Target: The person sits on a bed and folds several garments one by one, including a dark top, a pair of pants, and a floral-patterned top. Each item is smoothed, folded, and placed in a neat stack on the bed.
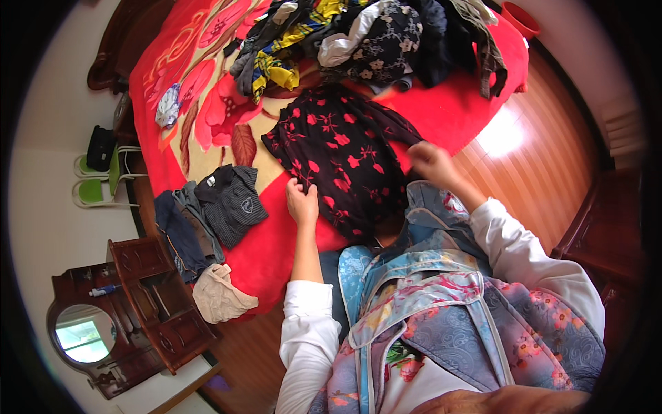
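A black garment with red flowers [344, 150] lies spread over the near edge of the bed, its lower part hanging towards my lap. At its left edge is my left hand [302, 203], thumb and fingers apart; whether it pinches the cloth cannot be made out. My right hand [432, 161], somewhat blurred, is at the garment's right side, by a sleeve, and its grip is unclear. Left of my left hand lie a folded dark striped shirt [235, 207], folded dark trousers [181, 233] and a beige cloth [222, 295] at the bed's edge.
A heap of mixed clothes [372, 41] covers the far side of the bed with its red floral blanket [227, 114]. A small white and blue cloth [168, 106] lies at the left. Around stand a dresser with a round mirror [85, 334], green chairs [93, 191] and a red bucket [520, 20].
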`<state>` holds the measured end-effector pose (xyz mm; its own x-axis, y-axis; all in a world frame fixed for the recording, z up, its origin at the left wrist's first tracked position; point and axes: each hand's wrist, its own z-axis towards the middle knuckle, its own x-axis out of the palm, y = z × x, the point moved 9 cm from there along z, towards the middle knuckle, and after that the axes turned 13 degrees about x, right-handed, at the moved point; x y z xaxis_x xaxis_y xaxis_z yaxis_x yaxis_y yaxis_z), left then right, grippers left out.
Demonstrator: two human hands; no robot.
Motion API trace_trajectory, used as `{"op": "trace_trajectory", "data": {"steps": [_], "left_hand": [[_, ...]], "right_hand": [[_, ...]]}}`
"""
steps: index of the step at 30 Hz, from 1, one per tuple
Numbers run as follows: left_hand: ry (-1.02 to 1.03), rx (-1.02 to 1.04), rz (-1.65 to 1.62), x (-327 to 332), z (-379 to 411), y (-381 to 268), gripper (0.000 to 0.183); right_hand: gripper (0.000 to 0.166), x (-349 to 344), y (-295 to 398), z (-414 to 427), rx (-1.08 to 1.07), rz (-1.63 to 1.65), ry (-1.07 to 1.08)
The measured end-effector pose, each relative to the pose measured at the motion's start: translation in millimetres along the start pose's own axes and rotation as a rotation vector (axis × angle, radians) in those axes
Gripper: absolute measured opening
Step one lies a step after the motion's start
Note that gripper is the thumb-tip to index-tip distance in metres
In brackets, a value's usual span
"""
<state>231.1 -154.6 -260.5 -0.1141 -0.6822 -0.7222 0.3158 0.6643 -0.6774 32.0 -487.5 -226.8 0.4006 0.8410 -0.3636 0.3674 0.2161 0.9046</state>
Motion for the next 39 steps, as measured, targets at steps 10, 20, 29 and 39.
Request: {"op": "trace_trajectory", "data": {"steps": [10,20,29,39], "left_hand": [[-0.077,-0.065,-0.107,7.7,-151.2,-22.6,0.039],[0.086,-0.087,-0.299,7.5,-183.8,-39.6,0.030],[0.417,-0.086,-0.782,80.8,-159.2,-165.0,0.033],[0.674,0.045,-0.606,159.5,-169.8,-218.4,0.040]], "right_hand": [[0.036,-49.1,-220.2,32.2,0.504,-0.101,-0.101],[0.010,-69.8,-200.5,15.0,0.390,0.340,-0.116],[0.036,-106.0,-5.0,-78.0,-0.074,-0.083,0.115],[0.034,-77.4,-40.4,-136.6,0.112,-0.370,0.261]]}}
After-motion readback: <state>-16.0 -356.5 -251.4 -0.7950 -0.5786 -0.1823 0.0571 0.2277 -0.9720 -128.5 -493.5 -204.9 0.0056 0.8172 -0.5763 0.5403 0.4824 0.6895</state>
